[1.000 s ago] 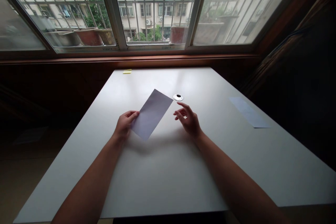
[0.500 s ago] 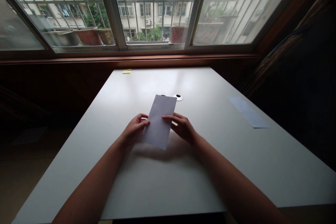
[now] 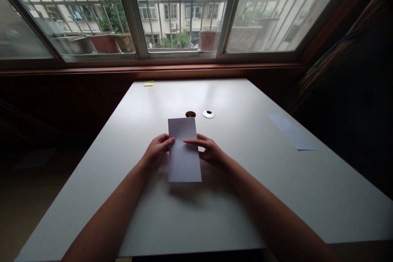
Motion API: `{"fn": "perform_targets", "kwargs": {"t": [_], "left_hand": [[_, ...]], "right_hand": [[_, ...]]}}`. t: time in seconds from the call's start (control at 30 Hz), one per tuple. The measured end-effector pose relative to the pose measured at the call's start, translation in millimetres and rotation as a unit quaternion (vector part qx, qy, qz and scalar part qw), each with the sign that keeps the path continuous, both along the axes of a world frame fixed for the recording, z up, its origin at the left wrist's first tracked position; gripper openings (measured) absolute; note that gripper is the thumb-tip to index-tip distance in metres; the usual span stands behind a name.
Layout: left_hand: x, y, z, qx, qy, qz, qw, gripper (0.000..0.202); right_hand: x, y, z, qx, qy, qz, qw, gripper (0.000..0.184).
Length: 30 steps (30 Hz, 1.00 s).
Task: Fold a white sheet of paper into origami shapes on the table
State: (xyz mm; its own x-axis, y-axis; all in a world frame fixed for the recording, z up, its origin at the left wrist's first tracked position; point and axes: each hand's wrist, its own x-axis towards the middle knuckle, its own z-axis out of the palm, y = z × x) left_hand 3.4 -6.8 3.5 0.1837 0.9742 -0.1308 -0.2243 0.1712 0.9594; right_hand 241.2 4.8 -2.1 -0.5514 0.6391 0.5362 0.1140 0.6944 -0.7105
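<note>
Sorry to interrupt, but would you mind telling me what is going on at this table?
A person is holding a pale paper sheet above the white table in both hands. The left hand grips its left edge, thumb in front, and the right hand is at the right edge, one finger laid across the front. Another sheet lies to the right, and a yellow slip is near the far left corner. The held sheet looks unfolded.
</note>
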Motion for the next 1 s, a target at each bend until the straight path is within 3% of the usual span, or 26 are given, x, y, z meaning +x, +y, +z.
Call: {"fn": "perform_targets", "kwargs": {"t": [0.13,0.27,0.47,0.77,0.9,1.0], "left_hand": [[0,1,-2.0,-0.006,-0.011,0.010,1.000,0.031],[0,0,-1.2,0.010,-0.014,-0.014,1.000,0.031],[2,-2,1.1,0.032,0.002,-0.019,0.999,0.050],[1,0,-6.2,0.056,0.011,-0.035,0.998,0.042],[-2,6,-11.6,0.062,0.017,-0.065,0.996,0.053],[-2,7,-12.8,0.056,0.024,-0.055,0.997,0.069]], "right_hand": [[-2,1,-3.2,-0.017,0.011,0.033,0.999,0.032],[-1,0,-1.9,-0.054,0.022,0.024,0.998,0.022],[-2,-3,2.4,-0.135,0.034,0.022,0.990,0.025],[3,3,2.5,-0.205,0.056,0.002,0.977,0.021],[6,5,2.1,-0.267,0.082,-0.010,0.960,0.022],[6,4,3.5,-0.290,0.087,-0.001,0.953,0.023]]}}
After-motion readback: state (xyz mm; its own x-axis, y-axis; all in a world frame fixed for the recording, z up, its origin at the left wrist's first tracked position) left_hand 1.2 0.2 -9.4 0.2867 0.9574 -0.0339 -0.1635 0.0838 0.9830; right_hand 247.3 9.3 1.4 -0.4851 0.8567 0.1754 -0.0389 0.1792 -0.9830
